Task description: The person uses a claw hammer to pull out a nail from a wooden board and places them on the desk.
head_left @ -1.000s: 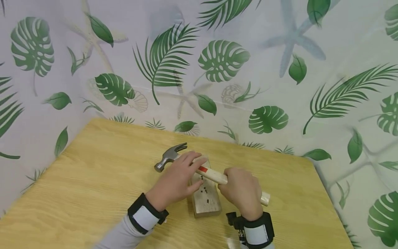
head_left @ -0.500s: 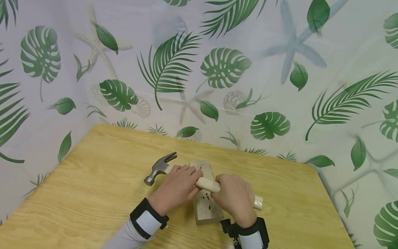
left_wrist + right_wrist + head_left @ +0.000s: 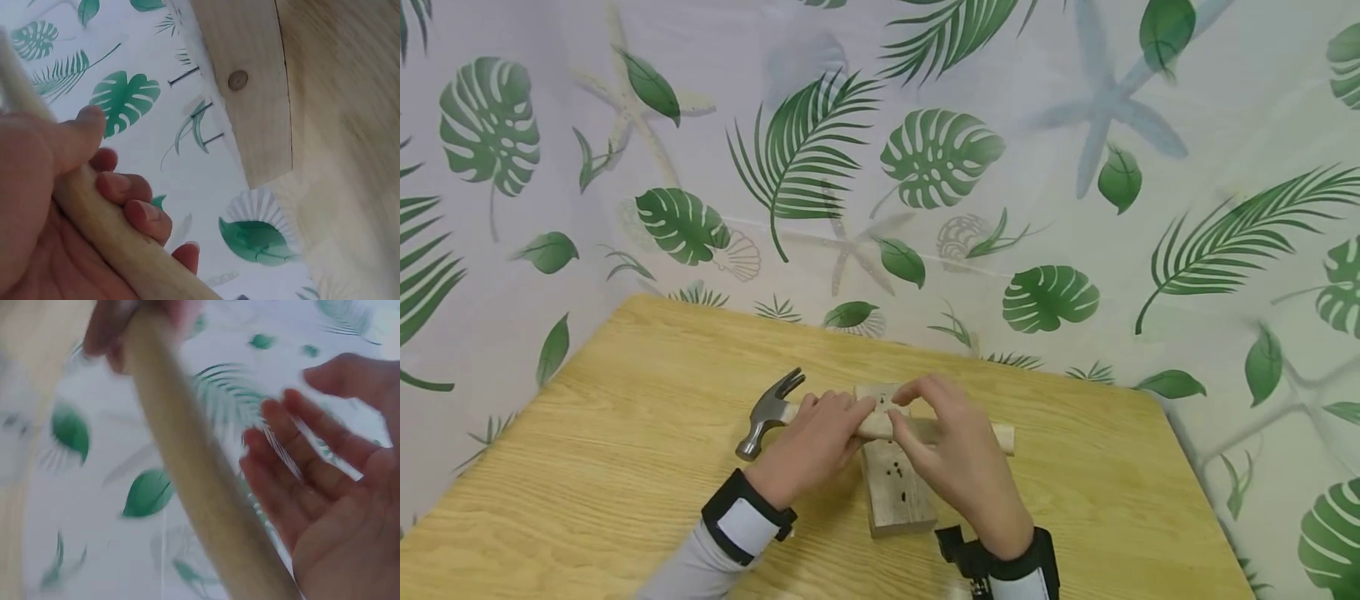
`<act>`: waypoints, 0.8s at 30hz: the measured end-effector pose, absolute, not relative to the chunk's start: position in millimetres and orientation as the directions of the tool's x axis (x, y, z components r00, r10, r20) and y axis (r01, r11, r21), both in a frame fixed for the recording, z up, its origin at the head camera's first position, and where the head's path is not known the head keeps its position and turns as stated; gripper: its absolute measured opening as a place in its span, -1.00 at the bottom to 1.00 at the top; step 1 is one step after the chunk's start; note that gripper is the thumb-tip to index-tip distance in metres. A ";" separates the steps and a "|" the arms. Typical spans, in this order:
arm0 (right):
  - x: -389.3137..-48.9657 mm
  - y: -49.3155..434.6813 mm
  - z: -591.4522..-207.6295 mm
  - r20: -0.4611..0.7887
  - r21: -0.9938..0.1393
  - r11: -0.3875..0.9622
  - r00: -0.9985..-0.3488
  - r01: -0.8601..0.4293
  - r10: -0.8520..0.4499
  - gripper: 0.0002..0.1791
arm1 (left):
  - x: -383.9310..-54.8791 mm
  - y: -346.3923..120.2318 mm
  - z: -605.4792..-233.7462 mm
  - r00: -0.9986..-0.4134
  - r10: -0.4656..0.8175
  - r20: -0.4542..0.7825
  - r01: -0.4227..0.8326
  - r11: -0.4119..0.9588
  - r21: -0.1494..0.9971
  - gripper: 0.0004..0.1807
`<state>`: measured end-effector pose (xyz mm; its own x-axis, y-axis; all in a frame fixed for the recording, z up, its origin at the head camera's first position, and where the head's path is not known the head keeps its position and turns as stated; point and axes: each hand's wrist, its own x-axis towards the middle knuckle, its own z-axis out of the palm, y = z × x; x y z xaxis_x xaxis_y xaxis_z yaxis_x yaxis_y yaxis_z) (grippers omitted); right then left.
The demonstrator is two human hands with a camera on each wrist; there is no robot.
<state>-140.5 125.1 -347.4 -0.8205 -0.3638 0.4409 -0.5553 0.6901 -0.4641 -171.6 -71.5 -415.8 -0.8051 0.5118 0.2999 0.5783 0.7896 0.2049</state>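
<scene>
A claw hammer with a grey head and pale wooden handle is held over a wooden block on the table. My left hand grips the handle close to the head; in the left wrist view its fingers curl round the handle. My right hand is beside the handle's other end. The right wrist view shows this hand apart from the handle, its fingers loosely bent and holding nothing. Dark nails dot the block's top, and some nails stick out from its face in the left wrist view.
A yellow wood-grain table carries everything. Behind it hangs a white sheet printed with green leaves and starfish. Dark bands with cameras circle both wrists, the right one near the front of the table.
My right hand has let go of the handle and its fingers have spread. My left hand has taken hold of the handle, and the hammer has shifted left, its handle now lying more level.
</scene>
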 end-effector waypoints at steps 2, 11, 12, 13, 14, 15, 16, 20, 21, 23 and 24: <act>-137.7 125.3 -343.4 0.459 -0.549 0.560 -0.784 -0.620 -0.418 -0.94 | -173.4 -75.9 -412.1 -0.813 0.483 0.326 0.569 0.779 0.264 -0.84; -157.5 142.6 -353.4 0.140 -0.833 0.414 -0.863 -0.368 -0.486 -0.79 | -173.1 -84.4 -391.0 -0.861 0.323 0.393 0.504 0.649 0.570 -0.85; -159.4 143.4 -354.4 0.157 -0.866 0.368 -0.883 -0.338 -0.442 -0.74 | -171.7 -83.4 -389.5 -0.862 0.322 0.391 0.503 0.631 0.591 -0.85; -159.9 142.7 -354.4 0.189 -0.899 0.298 -0.897 -0.322 -0.400 -0.69 | -170.3 -81.7 -388.4 -0.863 0.322 0.389 0.503 0.614 0.608 -0.85; -160.2 141.1 -354.0 0.225 -0.927 0.205 -0.904 -0.313 -0.364 -0.62 | -168.8 -79.8 -387.4 -0.861 0.324 0.392 0.507 0.600 0.618 -0.85; -159.9 138.7 -353.0 0.267 -0.943 0.100 -0.903 -0.316 -0.336 -0.55 | -167.2 -77.5 -386.8 -0.855 0.329 0.400 0.517 0.592 0.618 -0.84; -159.1 135.7 -351.9 0.305 -0.947 0.003 -0.901 -0.321 -0.307 -0.52 | -165.4 -75.2 -386.2 -0.846 0.338 0.412 0.532 0.585 0.612 -0.84; -158.6 119.9 -347.6 0.446 -0.867 -0.339 -0.872 -0.366 -0.199 -0.56 | -159.6 -66.4 -385.6 -0.810 0.394 0.434 0.586 0.557 0.589 -0.87; -159.0 116.1 -346.3 0.470 -0.833 -0.405 -0.868 -0.377 -0.158 -0.66 | -158.6 -64.4 -386.0 -0.805 0.407 0.432 0.593 0.554 0.584 -0.87; -160.7 109.1 -343.6 0.491 -0.766 -0.508 -0.869 -0.393 -0.067 -0.86 | -157.4 -60.9 -388.0 -0.802 0.426 0.419 0.598 0.558 0.576 -0.85; -161.2 105.8 -342.3 0.486 -0.735 -0.551 -0.874 -0.396 -0.021 -0.90 | -156.9 -59.4 -389.4 -0.801 0.435 0.412 0.599 0.565 0.568 -0.85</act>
<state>-161.2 105.8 -342.3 -0.8737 -0.0212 0.4860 -0.3956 -0.5505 -0.7351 -156.9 -59.4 -389.4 -0.8008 0.4346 0.4122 0.5988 0.5651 0.5676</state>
